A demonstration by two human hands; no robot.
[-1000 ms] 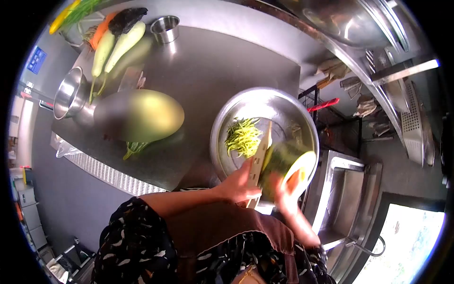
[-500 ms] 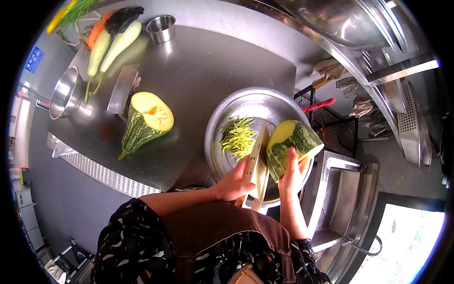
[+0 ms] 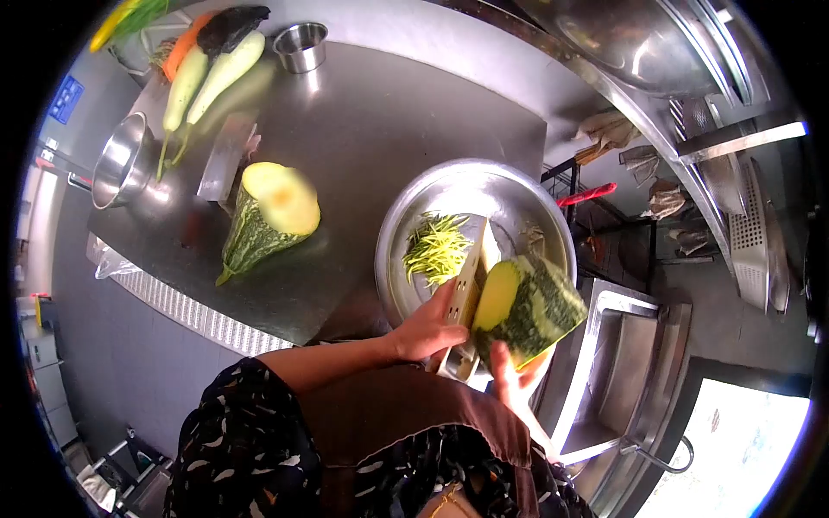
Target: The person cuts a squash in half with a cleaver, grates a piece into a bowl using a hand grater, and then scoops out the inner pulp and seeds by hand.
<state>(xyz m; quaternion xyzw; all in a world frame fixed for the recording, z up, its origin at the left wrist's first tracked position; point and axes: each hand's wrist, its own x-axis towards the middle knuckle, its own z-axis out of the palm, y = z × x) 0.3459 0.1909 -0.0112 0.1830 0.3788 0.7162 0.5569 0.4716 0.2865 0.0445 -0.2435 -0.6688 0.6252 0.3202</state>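
My left hand point(image 3: 427, 330) is wrapped round a pale grater point(image 3: 467, 289), which stands on edge inside a large steel bowl point(image 3: 395, 207). In my right hand point(image 3: 516, 377) is a cut piece of green squash point(image 3: 544, 306), gripped from below, its yellow cut face turned towards the grater. Thin green-yellow shreds point(image 3: 436, 249) lie in a heap in the bowl, left of the grater. The other squash part point(image 3: 259, 229) rests on the steel table, cut face up. Beside it lies a cleaver point(image 3: 227, 157).
On the table point(image 3: 371, 112) are a steel cup point(image 3: 300, 48), a steel pan point(image 3: 123, 161), two pale long vegetables point(image 3: 226, 76), carrots and a dark vegetable at the back left. A sink point(image 3: 615, 371) is at the right. Steel shelving point(image 3: 743, 142) hangs at the upper right.
The squash piece in my right hand has moved down along the grater and turned, after moving up earlier. My left hand keeps its hold on the grater.
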